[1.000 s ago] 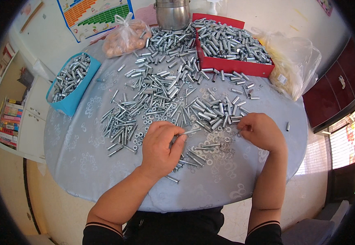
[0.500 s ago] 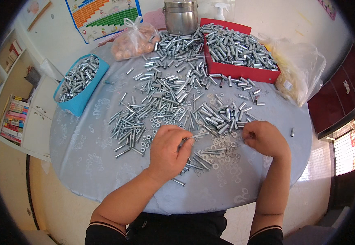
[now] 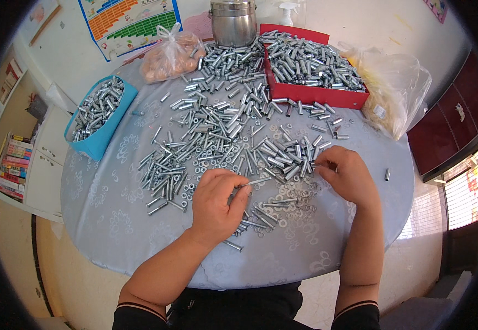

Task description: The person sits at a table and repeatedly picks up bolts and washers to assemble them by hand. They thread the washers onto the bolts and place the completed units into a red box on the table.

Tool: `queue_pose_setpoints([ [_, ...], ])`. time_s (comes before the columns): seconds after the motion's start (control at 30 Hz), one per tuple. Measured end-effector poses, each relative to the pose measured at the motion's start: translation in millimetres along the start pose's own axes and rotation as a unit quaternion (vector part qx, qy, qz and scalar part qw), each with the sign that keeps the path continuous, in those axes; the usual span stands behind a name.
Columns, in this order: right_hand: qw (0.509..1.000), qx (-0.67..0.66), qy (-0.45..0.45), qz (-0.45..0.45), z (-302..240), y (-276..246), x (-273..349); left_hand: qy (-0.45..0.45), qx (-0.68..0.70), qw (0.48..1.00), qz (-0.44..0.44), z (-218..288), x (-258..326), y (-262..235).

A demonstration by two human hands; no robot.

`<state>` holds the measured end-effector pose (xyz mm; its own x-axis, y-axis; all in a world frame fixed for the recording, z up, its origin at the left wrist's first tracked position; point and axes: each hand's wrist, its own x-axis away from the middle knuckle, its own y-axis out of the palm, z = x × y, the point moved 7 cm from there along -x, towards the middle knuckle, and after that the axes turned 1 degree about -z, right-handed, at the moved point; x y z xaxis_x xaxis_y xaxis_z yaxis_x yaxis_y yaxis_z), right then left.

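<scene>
My left hand [image 3: 217, 203] pinches a thin metal bolt [image 3: 259, 181] between thumb and fingers, its shank pointing right above the scattered washers [image 3: 299, 204]. At the right edge of a heap of short metal sleeves [image 3: 283, 157] is my right hand [image 3: 348, 175]. Its fingers are curled with the tips close together at the sleeves; whatever lies between them is hidden. Loose bolts [image 3: 162, 170] and hex nuts [image 3: 209, 160] spread to the left of the sleeves. Several more bolts [image 3: 264, 215] lie just right of my left hand.
A blue bin [image 3: 99, 142] of metal parts stands at the left, a red box [image 3: 319, 96] heaped with sleeves at the back right. Plastic bags [image 3: 170, 58], a steel pot [image 3: 233, 25] and a yellowish bag [image 3: 390, 93] line the far side. One sleeve [image 3: 387, 174] lies apart at right.
My right hand has moved from beside the washers up and left to the sleeve heap. My left hand still holds the bolt. The whole view has shifted slightly.
</scene>
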<state>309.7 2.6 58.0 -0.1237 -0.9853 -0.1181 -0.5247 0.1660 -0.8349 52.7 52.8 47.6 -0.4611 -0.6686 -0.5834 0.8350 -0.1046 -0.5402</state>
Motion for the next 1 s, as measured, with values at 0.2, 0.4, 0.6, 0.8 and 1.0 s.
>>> queue_pose_setpoints([
  [0.2, 1.000, 0.014, 0.015, 0.009, -11, 14, -3, -0.002, 0.018, 1.000, 0.010, 1, 0, -2],
  [0.4, 1.000, -0.008, 0.017, -0.021, -14, 19, -5, -0.002, 0.008, 1.000, 0.009, -1, 1, -3],
  [0.6, 0.937, -0.339, 0.071, -0.040, -3, 24, -7, -0.027, 0.030, 0.999, 0.014, -2, 1, -3],
  [0.8, 0.872, -0.488, 0.038, -0.018, -20, 34, -9, -0.108, 0.095, 0.989, 0.035, -21, 3, -4],
  [1.0, 0.872, -0.487, 0.046, -0.025, -30, 41, -8, -0.086, 0.096, 0.991, 0.042, -20, 3, -5],
])
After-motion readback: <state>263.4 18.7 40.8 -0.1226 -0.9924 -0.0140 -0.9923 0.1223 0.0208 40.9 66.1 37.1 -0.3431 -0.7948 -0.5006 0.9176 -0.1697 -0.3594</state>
